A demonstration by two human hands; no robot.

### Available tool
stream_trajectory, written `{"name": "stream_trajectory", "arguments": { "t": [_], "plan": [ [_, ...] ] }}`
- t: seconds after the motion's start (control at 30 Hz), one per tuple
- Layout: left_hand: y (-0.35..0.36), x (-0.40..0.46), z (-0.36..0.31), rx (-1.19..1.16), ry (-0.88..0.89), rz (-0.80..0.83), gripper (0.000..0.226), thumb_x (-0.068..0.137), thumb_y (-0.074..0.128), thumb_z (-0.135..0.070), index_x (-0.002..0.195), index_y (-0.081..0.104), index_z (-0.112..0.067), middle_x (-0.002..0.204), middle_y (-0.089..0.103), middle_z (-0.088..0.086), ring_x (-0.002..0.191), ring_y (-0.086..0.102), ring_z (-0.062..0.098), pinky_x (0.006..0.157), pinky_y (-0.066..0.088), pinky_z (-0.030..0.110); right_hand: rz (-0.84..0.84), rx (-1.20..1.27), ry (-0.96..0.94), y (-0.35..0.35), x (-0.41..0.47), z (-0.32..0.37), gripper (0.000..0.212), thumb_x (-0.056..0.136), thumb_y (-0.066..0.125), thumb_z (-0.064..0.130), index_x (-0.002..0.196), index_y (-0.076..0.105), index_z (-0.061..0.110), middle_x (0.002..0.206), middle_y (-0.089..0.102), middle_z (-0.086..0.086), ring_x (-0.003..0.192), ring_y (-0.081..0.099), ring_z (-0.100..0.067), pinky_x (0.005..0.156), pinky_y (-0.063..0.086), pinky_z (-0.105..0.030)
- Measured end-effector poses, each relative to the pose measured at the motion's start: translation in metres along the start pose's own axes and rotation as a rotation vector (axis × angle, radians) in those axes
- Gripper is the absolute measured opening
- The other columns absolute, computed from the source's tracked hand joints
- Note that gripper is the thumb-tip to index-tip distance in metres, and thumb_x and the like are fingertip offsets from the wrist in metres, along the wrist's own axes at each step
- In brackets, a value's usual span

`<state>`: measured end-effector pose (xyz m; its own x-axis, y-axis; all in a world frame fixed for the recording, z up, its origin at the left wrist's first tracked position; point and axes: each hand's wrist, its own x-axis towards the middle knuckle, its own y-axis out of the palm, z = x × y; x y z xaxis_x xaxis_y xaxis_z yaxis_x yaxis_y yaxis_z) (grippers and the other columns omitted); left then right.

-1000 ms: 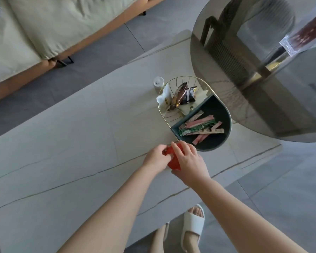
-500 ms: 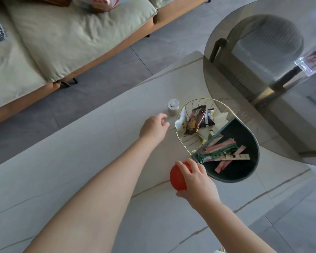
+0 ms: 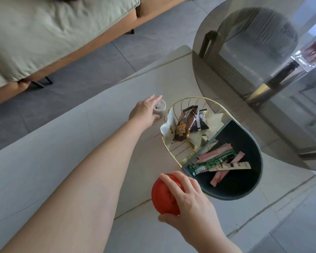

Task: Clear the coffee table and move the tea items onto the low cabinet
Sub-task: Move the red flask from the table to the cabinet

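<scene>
Spanning most of the view, the pale stone-look rectangular counter carries everything. Beyond the fingers stands an oval snack basket, half gold wire, half dark green tray: wrapped snacks in the wire half, thin drink sachets in the tray. The right hand hangs just short of the tray, fingers wrapped over a round red lid-like object held above the counter. The left hand reaches far forward, fingers spread loose around a small white cylindrical container just left of the wire rim; whether they grip it I cannot tell.
</scene>
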<state>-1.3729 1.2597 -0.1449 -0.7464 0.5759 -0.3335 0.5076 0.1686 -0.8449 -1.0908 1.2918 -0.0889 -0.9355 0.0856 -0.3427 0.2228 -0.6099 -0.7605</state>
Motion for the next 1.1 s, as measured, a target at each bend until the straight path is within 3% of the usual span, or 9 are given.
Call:
{"name": "stream_trajectory", "arguments": {
  "t": [0.1,0.23,0.4,0.67,0.9,1.1],
  "plan": [
    [0.001,0.002,-0.005,0.036,0.005,-0.072,0.055,0.085,0.069,-0.026,0.134,0.045,-0.021,0.136,0.051,0.004,0.121,0.049,0.028,0.091,0.043,0.036,-0.015,-0.004,0.000,0.000,0.001,0.001,0.094,0.067,0.067,0.061,0.132,-0.002,0.057,0.142,0.014,0.023,0.130,0.018,-0.011,0.091,0.045,-0.035],
    [0.006,-0.019,-0.008,0.051,-0.053,-0.057,0.043,0.087,0.064,-0.020,0.125,0.043,-0.015,0.125,0.054,0.008,0.107,0.054,0.029,0.076,0.041,0.034,-0.017,-0.029,0.026,0.001,0.002,0.002,0.093,0.067,0.068,0.060,0.132,0.000,0.056,0.141,0.017,0.020,0.129,0.021,-0.014,0.085,0.048,-0.034],
    [0.007,-0.084,0.001,0.040,-0.147,0.029,0.050,0.087,0.062,-0.019,0.131,0.041,-0.015,0.131,0.052,0.008,0.114,0.053,0.030,0.085,0.043,0.036,-0.043,-0.057,0.086,0.004,-0.002,0.012,0.089,0.073,0.066,0.052,0.135,0.003,0.049,0.144,0.016,0.010,0.132,0.022,-0.022,0.081,0.052,-0.036],
    [0.008,-0.205,-0.011,-0.138,-0.318,0.058,0.047,0.083,0.065,-0.033,0.124,0.047,-0.018,0.121,0.059,0.005,0.106,0.056,0.028,0.076,0.042,0.031,-0.084,0.000,0.230,-0.010,-0.033,0.027,0.089,0.070,0.070,0.042,0.138,0.013,0.038,0.143,0.019,0.001,0.130,0.025,-0.027,0.080,0.052,-0.035],
    [0.006,-0.280,-0.055,-0.247,-0.254,0.031,0.053,0.076,0.072,-0.040,0.123,0.052,-0.024,0.117,0.062,0.000,0.105,0.057,0.022,0.084,0.048,0.033,-0.189,0.028,0.306,-0.032,-0.113,0.023,0.094,0.069,0.068,0.044,0.143,0.011,0.032,0.141,0.022,0.000,0.127,0.028,-0.025,0.080,0.052,-0.037],
    [0.019,-0.355,-0.103,-0.219,-0.126,0.052,0.051,0.077,0.074,-0.036,0.123,0.054,-0.024,0.116,0.059,0.003,0.104,0.056,0.022,0.084,0.046,0.031,-0.251,0.083,0.412,-0.031,-0.216,0.015,0.090,0.071,0.068,0.048,0.144,0.019,0.026,0.140,0.029,-0.002,0.123,0.036,-0.025,0.093,0.045,-0.038]
  ]
}}
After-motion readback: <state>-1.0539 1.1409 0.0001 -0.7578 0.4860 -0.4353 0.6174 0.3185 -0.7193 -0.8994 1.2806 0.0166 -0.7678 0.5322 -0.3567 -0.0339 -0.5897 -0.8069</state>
